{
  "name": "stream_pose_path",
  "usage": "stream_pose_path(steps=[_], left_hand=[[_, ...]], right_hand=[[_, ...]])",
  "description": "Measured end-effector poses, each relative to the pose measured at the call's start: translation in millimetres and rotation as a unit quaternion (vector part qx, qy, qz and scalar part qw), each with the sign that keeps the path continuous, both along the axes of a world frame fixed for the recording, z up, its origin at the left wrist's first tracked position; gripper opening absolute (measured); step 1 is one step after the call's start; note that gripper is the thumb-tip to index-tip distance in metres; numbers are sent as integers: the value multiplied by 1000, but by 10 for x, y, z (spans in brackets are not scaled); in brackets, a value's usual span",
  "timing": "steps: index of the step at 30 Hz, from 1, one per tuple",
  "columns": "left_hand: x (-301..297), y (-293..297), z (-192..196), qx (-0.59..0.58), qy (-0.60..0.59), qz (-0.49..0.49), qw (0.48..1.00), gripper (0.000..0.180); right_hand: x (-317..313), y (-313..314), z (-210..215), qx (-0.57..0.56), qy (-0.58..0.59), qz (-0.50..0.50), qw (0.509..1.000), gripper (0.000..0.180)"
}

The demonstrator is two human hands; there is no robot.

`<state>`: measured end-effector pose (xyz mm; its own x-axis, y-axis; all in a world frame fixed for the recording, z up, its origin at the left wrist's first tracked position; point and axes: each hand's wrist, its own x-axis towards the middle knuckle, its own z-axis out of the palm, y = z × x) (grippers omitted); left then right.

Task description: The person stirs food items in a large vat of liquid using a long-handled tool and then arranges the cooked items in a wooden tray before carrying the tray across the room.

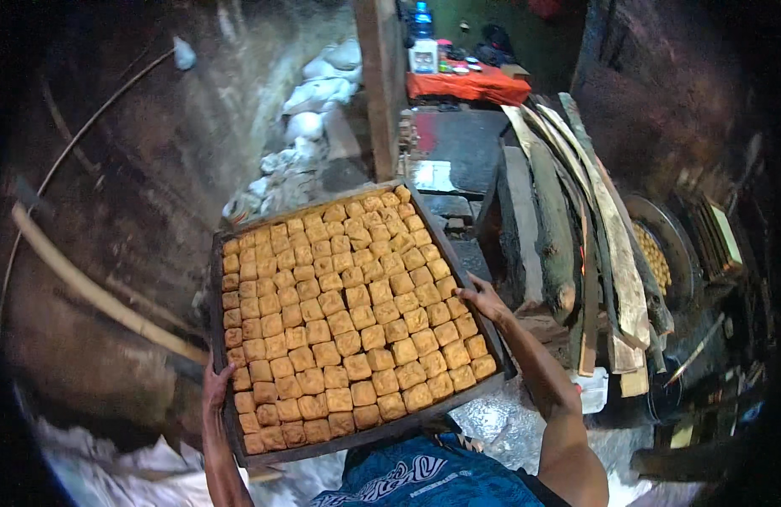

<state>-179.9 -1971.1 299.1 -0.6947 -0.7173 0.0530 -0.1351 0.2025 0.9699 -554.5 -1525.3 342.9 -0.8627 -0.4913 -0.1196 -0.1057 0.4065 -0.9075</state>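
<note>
A large square wooden tray (365, 433) fills the middle of the view, held in front of my body. Rows of golden-brown cubes that look like fried tofu (361, 317) are packed tightly over its bottom. My left hand (216, 387) grips the tray's left side near the lower corner, thumb over the rim. On the opposite side, my right hand (487, 299) holds the right rim about midway along, thumb resting on the edge by the cubes. The fingers under the tray are hidden on both sides.
Long wooden slabs (555, 228) lie stacked to the right. Beyond them sits a round pan (684, 228) with small golden pieces. A wooden post (379, 93), white sacks (318, 97) and a red-covered table (466, 87) stand ahead. A pale pole (103, 287) slants at left.
</note>
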Motion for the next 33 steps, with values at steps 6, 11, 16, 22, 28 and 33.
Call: stream_pose_path(steps=[6, 11, 16, 22, 28, 33], left_hand=[[-323, 73, 113, -31, -82, -36, 996, 77], [-303, -18, 205, 18, -41, -27, 999, 77], [-1279, 1005, 778, 41, -163, 55, 984, 77], [-1952, 880, 344, -76, -21, -133, 988, 74], [-2081, 1265, 688, 20, 30, -236, 971, 68], [-1639, 1162, 526, 52, 7, -180, 982, 73]], right_hand=[[-518, 416, -135, -189, -13, 52, 981, 71], [-562, 526, 110, -140, -47, 35, 988, 70], [-991, 1436, 27, -65, 4, -45, 997, 63], [-740, 2151, -72, -116, 54, -142, 982, 64], [-675, 2625, 19, -21, 122, -125, 984, 72], [-356, 2495, -442, -59, 68, -108, 990, 72]])
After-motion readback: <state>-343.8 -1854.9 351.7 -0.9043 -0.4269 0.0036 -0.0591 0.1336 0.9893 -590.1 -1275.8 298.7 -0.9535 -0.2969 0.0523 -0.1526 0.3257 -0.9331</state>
